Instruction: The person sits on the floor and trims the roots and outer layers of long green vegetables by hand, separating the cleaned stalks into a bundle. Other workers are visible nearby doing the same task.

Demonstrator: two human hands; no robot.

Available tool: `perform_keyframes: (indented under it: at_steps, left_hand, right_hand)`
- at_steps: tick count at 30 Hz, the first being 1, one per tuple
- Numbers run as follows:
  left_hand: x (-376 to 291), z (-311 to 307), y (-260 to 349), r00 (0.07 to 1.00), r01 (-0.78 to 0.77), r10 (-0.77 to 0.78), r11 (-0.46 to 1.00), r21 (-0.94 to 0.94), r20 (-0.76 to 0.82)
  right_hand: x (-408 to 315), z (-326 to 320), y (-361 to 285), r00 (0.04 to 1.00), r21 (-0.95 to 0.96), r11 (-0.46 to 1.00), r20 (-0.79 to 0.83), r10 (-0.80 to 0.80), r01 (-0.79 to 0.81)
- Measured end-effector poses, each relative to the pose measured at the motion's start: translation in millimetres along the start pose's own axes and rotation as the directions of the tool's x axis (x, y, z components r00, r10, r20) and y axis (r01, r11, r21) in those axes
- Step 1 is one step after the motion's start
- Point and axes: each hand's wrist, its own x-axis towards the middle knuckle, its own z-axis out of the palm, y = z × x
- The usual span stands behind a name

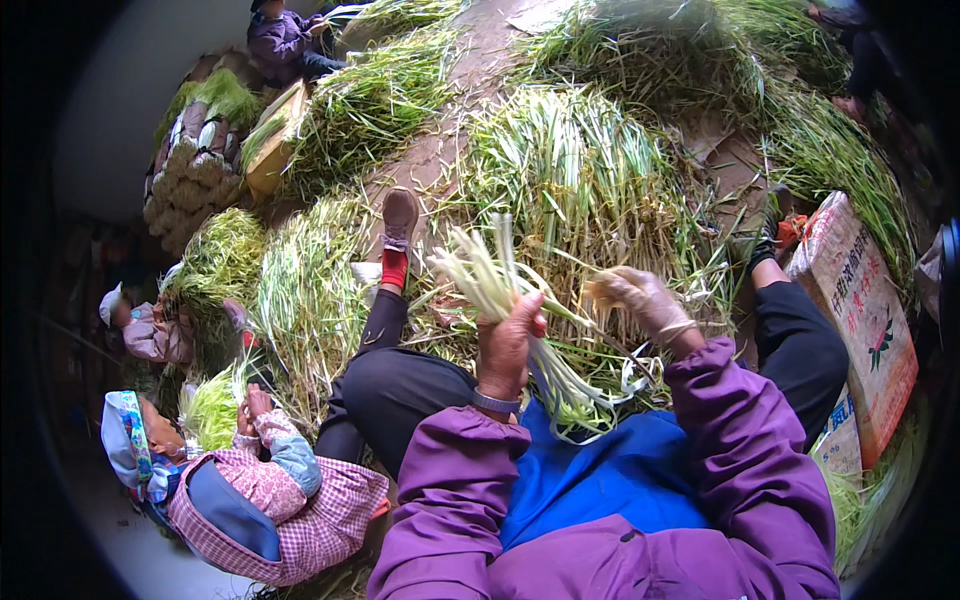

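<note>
My left hand [507, 346], bare and with a band at the wrist, grips a bunch of pale leafy vegetable stalks [480, 274]. White ends point up and away from me; green leaf ends [577, 409] hang over the blue apron [592, 480] on my lap. To the right of the bunch is my right hand [637, 296], in a thin translucent glove with brownish fingertips. Its fingers are bent together near a thin yellowish strand, and whether they pinch it is unclear. Before me lies a large heap of long green stalks [570, 165] with dry brown ends towards me.
A person in a checked apron [285, 517] sits close on my left, holding light green stalks [214, 409]. A printed sack [855, 300] stands by my right knee. More stalk heaps [307, 300] cover the floor. Tied bundles [191, 172] are stacked at the far left beside a yellow crate [274, 154].
</note>
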Motion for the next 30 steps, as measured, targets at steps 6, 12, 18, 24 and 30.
perform_keyframes:
  at_steps: [6,12,18,24,30]
  left_hand:
    - [-14,10,-7,0.998,0.004,-0.012,0.989,0.148,0.056]
    - [-6,3,-4,0.999,0.038,-0.04,0.987,-0.157,-0.012]
    - [3,-12,8,0.999,0.019,-0.026,0.969,-0.248,-0.025]
    - [3,-13,8,0.998,0.057,-0.055,0.958,-0.281,0.017]
    - [4,-17,2,0.994,0.096,-0.079,0.965,-0.244,0.08]
  right_hand:
    - [3,41,-23,0.998,0.302,0.952,0.016,0.055,-0.057]
    - [0,-20,24,0.942,0.443,0.895,-0.273,0.196,-0.057]
    - [-7,-81,63,0.877,0.105,0.984,-0.446,0.178,-0.146]
    - [-21,-32,8,0.994,-0.559,0.829,-0.09,-0.066,0.004]
    - [-30,27,-14,0.934,-0.157,0.987,0.355,0.044,0.013]
